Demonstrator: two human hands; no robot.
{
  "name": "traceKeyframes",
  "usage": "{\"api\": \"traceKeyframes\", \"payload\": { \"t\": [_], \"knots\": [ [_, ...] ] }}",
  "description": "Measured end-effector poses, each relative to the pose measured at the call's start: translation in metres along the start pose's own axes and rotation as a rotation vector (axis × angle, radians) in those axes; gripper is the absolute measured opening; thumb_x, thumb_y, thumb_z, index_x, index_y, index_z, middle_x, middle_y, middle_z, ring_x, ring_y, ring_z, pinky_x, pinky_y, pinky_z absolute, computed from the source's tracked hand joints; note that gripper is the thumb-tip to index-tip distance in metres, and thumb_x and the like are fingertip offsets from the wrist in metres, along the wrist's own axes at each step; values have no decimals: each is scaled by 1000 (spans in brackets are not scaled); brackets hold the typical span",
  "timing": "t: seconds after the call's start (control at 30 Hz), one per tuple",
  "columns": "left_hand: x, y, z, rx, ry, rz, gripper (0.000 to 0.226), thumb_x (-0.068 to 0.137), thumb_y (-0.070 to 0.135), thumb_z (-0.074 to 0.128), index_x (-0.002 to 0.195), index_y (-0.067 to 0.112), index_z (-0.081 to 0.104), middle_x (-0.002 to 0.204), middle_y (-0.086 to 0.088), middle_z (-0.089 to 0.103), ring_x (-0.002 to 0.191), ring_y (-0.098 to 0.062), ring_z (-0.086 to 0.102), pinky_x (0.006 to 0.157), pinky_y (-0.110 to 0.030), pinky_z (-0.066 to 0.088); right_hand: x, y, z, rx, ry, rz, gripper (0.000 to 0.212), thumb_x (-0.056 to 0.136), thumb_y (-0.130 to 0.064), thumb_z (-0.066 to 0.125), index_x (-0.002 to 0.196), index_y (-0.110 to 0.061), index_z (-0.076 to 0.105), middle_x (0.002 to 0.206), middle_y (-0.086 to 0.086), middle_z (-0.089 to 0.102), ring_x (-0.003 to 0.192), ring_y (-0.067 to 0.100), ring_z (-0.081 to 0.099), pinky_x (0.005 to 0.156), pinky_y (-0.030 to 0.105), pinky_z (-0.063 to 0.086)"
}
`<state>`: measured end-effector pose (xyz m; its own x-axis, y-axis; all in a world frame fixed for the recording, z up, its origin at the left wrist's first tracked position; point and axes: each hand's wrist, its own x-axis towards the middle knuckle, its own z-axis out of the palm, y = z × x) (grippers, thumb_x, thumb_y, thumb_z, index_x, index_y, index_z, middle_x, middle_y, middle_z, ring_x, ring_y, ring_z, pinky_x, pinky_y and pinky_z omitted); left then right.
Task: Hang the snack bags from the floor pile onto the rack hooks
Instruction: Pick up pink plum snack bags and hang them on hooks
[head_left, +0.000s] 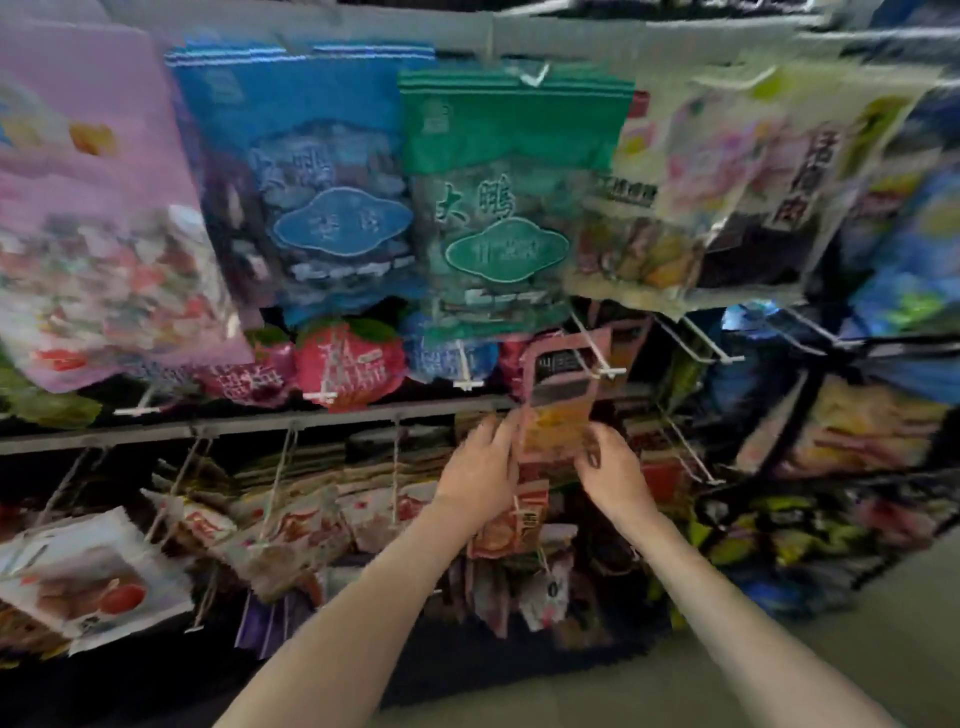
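Observation:
A pink and orange snack bag (558, 400) is held upright in front of the rack, between both hands. My left hand (480, 467) grips its lower left edge and my right hand (610, 470) grips its lower right edge. The bag's top, with a cut-out hang hole, is up at the white tip of a rack hook (605, 369), and the hook wire appears to cross the hole. The whole view is blurred, so I cannot tell if the bag rests on the hook. The floor pile is not in view.
The rack is packed with hanging bags: a green bag (504, 208) directly above, a blue bag (317, 182) and a pink bag (88, 208) to the left, red round packs (348, 366) behind. An empty double hook (711, 348) juts out at right. Grey floor (779, 675) lies below right.

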<state>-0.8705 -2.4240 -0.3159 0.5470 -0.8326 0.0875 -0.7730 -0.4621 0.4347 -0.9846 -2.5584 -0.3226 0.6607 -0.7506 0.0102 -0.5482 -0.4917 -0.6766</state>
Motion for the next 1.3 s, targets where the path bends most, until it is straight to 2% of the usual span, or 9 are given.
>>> {"api": "traceKeyframes", "payload": {
  "t": [0.2,0.3,0.4,0.53,0.67,0.87,1.0,1.2,1.3],
  "knots": [
    [70,51,10,12,203,-186,69,93,16,45,150,24,6,154,-14,9,138,-36,19,105,-45,34,58,14,-50,254,-21,-121,54,91,-16,58,140,-18,35,131,-11,42,120,5,41,95,20,35],
    [82,57,7,-48,223,-170,70,93,14,46,150,22,7,150,-20,19,132,-39,29,101,-49,38,89,0,-50,470,-129,-195,62,86,-12,66,140,-20,37,135,-8,48,123,6,47,102,24,40],
    [87,59,3,-148,246,-194,63,94,14,49,147,14,15,137,-21,41,117,-39,47,83,-45,48,117,-6,-41,469,-34,-83,63,77,-17,73,133,-17,43,129,4,51,121,20,50,102,42,43],
    [85,63,0,-139,297,-183,36,97,18,47,132,9,46,119,-15,56,107,-31,54,77,-33,43,115,-1,-47,381,-18,-7,40,85,-19,65,122,-10,51,128,10,43,123,27,41,98,34,35],
    [72,67,2,-244,361,-91,22,96,16,50,112,7,63,97,-6,59,93,-24,57,73,-28,41,99,6,-61,448,-27,-110,18,84,-23,66,94,-9,61,105,8,54,107,28,50,93,41,43],
    [46,84,3,-462,356,-75,16,95,13,53,102,6,65,91,-6,61,85,-17,57,73,-25,43,54,6,-79,644,-86,-162,14,83,-16,68,86,-19,54,81,-6,57,81,9,56,74,24,46],
    [34,105,4,-520,327,6,9,93,11,54,86,12,60,81,-4,55,74,-8,50,63,-17,37,36,14,-90,629,-10,-150,38,78,-20,73,105,-22,46,101,-7,50,96,3,50,80,18,42],
    [49,129,14,-459,220,46,17,94,17,55,103,11,67,96,-2,62,92,-15,56,80,-23,43,25,43,-119,693,14,-76,14,80,-18,71,80,-15,57,76,-4,62,75,8,62,63,19,47],
    [62,144,21,-428,225,23,19,94,20,54,105,10,67,102,-3,64,102,-18,57,89,-31,45,36,57,-134,746,17,-61,9,80,-13,71,73,-17,66,72,-1,68,76,14,67,66,26,52]
  ]
}}
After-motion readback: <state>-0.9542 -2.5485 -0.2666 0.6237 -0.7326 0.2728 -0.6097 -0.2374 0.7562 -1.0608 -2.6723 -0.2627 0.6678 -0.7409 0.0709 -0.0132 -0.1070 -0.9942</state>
